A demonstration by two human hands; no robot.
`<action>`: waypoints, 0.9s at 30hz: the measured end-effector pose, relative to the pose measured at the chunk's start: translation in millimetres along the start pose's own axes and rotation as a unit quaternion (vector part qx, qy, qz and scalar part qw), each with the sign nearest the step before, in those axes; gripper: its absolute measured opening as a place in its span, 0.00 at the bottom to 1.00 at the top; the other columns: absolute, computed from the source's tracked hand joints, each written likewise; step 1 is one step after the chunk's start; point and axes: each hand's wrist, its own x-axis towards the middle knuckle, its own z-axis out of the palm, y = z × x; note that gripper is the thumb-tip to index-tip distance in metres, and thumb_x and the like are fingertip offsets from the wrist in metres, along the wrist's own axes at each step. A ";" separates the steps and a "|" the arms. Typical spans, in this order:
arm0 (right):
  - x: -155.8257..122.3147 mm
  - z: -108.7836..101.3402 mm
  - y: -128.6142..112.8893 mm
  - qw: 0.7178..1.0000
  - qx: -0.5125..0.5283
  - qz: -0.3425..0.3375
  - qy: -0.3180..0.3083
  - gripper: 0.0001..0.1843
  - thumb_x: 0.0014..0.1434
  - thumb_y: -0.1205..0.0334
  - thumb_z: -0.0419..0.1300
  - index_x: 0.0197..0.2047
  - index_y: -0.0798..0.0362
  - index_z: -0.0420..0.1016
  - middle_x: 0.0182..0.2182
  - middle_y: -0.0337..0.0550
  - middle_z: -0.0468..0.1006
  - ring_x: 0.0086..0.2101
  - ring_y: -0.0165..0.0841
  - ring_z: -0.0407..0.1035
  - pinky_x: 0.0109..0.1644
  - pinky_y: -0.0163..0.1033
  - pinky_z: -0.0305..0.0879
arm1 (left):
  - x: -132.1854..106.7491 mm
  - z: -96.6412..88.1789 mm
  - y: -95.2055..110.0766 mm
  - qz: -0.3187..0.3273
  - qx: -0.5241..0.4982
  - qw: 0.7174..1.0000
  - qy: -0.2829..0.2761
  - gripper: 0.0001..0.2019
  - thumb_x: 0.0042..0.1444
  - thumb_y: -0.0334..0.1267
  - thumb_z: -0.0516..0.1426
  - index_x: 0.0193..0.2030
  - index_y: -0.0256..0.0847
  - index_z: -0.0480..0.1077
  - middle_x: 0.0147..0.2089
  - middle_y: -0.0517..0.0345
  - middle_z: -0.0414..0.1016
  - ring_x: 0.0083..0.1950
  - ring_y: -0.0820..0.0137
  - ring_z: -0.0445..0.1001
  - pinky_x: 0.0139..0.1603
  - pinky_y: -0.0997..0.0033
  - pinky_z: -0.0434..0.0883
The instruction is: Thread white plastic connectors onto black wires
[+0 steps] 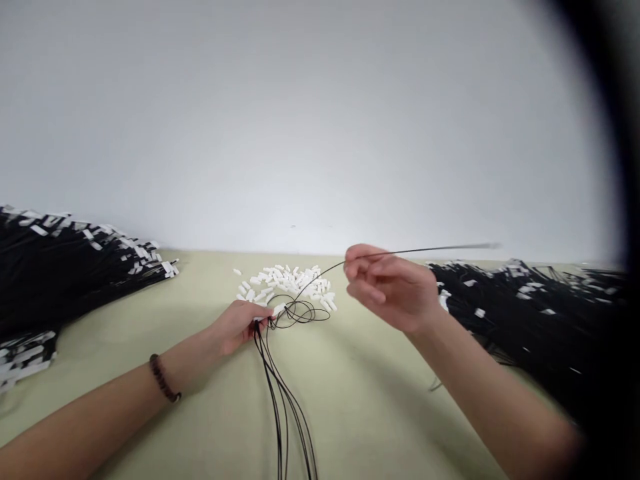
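My left hand rests on the pale green table, fingers pinched around a bunch of thin black cords and a small white clip at its fingertips. The cords trail toward me and loop beside the hand. My right hand is raised above the table, thumb and fingers pinched on a single black cord. That cord stretches right, its far end blurred, and curves down left to the loops. A heap of small white clips lies just beyond my left hand.
A large pile of black cords with white tags fills the left side of the table. Another such pile spreads on the right behind my right arm. A plain white wall rises right behind the table.
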 end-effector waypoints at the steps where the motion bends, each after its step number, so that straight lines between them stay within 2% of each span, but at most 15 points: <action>1: -0.5 -3.9 -3.0 0.999 -0.007 -0.030 0.034 0.11 0.48 0.66 0.51 0.35 0.52 0.71 0.27 0.36 0.72 0.15 0.18 0.50 0.20 0.29 0.46 | 0.3 -0.5 0.0 -0.002 -0.005 1.000 0.001 0.14 0.36 0.39 0.63 0.29 0.30 0.72 0.25 0.56 0.64 0.23 0.79 0.59 0.23 0.77 0.57; 6: 2.9 -18.4 -6.0 0.976 -0.039 -0.130 0.167 0.09 0.55 0.59 0.52 0.38 0.48 0.70 0.28 0.34 0.68 0.16 0.18 0.47 0.19 0.28 0.47 | 0.0 0.0 1.1 0.000 -0.012 1.000 0.003 0.15 0.36 0.38 0.63 0.30 0.29 0.72 0.26 0.56 0.65 0.24 0.79 0.60 0.24 0.78 0.59; 10: 6.4 -29.6 -5.0 0.965 -0.073 -0.160 0.194 0.10 0.57 0.54 0.48 0.37 0.46 0.68 0.25 0.35 0.65 0.16 0.20 0.45 0.19 0.30 0.46 | -3.1 3.6 2.5 0.003 -0.003 1.000 0.011 0.13 0.36 0.38 0.63 0.29 0.30 0.72 0.25 0.57 0.65 0.24 0.78 0.61 0.26 0.77 0.60; 12: 7.3 -32.0 1.2 0.962 -0.148 -0.148 0.178 0.10 0.56 0.55 0.50 0.34 0.49 0.69 0.24 0.37 0.64 0.16 0.21 0.47 0.19 0.31 0.45 | -5.4 6.0 2.3 0.024 -0.004 1.000 0.020 0.13 0.36 0.39 0.62 0.27 0.30 0.71 0.25 0.56 0.65 0.24 0.78 0.61 0.26 0.76 0.60; 14: 7.9 -28.6 17.1 0.936 -0.301 -0.112 0.146 0.09 0.55 0.58 0.52 0.29 0.52 0.70 0.21 0.38 0.64 0.17 0.23 0.51 0.19 0.31 0.45 | -7.3 8.0 1.1 0.059 0.003 0.998 0.031 0.13 0.37 0.40 0.61 0.26 0.31 0.71 0.24 0.57 0.65 0.24 0.77 0.61 0.26 0.76 0.59; 17: 7.7 -13.3 59.2 0.845 -0.523 -0.094 0.066 0.10 0.54 0.66 0.50 0.23 0.55 0.67 0.18 0.39 0.64 0.20 0.25 0.55 0.24 0.32 0.49 | -8.3 9.7 -1.6 0.092 0.028 0.994 0.053 0.13 0.39 0.43 0.60 0.25 0.31 0.70 0.22 0.59 0.63 0.24 0.77 0.60 0.25 0.75 0.58; 19: 5.8 -1.6 91.2 0.792 -0.601 -0.105 -0.014 0.10 0.52 0.68 0.49 0.21 0.56 0.64 0.19 0.38 0.65 0.22 0.25 0.56 0.27 0.32 0.50 | -7.8 9.9 -3.1 0.099 0.034 0.993 0.058 0.13 0.40 0.44 0.59 0.24 0.32 0.70 0.23 0.58 0.64 0.24 0.76 0.60 0.26 0.75 0.58; 21: 2.4 6.2 117.3 0.759 -0.642 -0.098 -0.048 0.09 0.51 0.69 0.49 0.21 0.56 0.61 0.19 0.37 0.64 0.22 0.25 0.55 0.28 0.32 0.49 | -7.2 9.7 -4.0 0.100 0.034 0.993 0.057 0.13 0.40 0.43 0.59 0.24 0.33 0.70 0.24 0.57 0.65 0.25 0.76 0.61 0.27 0.75 0.58; 23: -1.0 8.6 133.5 0.747 -0.658 -0.084 -0.039 0.10 0.52 0.69 0.48 0.21 0.56 0.60 0.19 0.37 0.64 0.22 0.25 0.55 0.28 0.31 0.48 | -6.9 9.6 -4.5 0.097 0.039 0.993 0.053 0.12 0.40 0.43 0.59 0.23 0.34 0.70 0.24 0.58 0.65 0.26 0.75 0.61 0.27 0.75 0.58; 27: -3.6 5.4 141.9 0.754 -0.654 -0.063 -0.018 0.10 0.54 0.69 0.46 0.22 0.56 0.58 0.20 0.37 0.63 0.23 0.25 0.56 0.28 0.30 0.48 | -6.4 9.5 -5.1 0.095 0.057 0.993 0.049 0.11 0.40 0.43 0.59 0.24 0.35 0.70 0.22 0.60 0.62 0.25 0.76 0.60 0.26 0.76 0.57</action>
